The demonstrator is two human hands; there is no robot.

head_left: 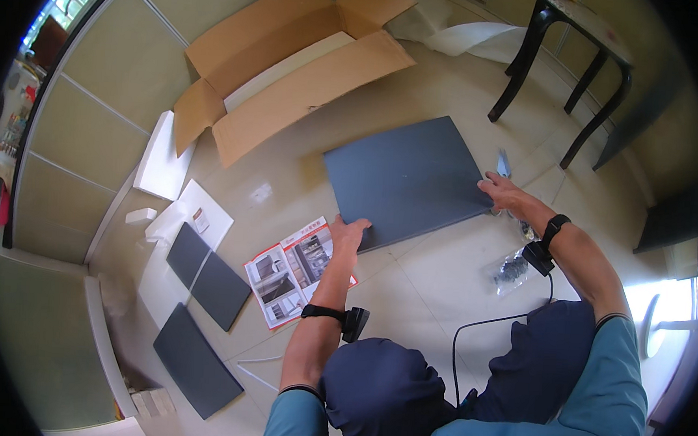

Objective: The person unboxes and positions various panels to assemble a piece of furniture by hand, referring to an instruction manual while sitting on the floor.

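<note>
A large dark grey panel (pixel 406 177) lies in front of me, held at its two sides. My left hand (pixel 350 232) is closed on its near left corner, with the thumb on top. At the right edge, my right hand (pixel 502 192) grips the panel, with some of its fingers hidden. Just beyond that hand is a small light blue-grey pointed object (pixel 503 163), too small to name. An open instruction leaflet (pixel 295 270) with pictures lies beside my left forearm. Near my right wrist rests a clear plastic bag (pixel 512 272) of small dark hardware.
An open cardboard box (pixel 317 78) stands at the far side. White foam pieces (pixel 165 157) and smaller dark grey panels (pixel 208 275) lie at the left. A dark-legged stool (pixel 531 50) stands at the far right. A black cable (pixel 457 342) runs across the floor beside my knee.
</note>
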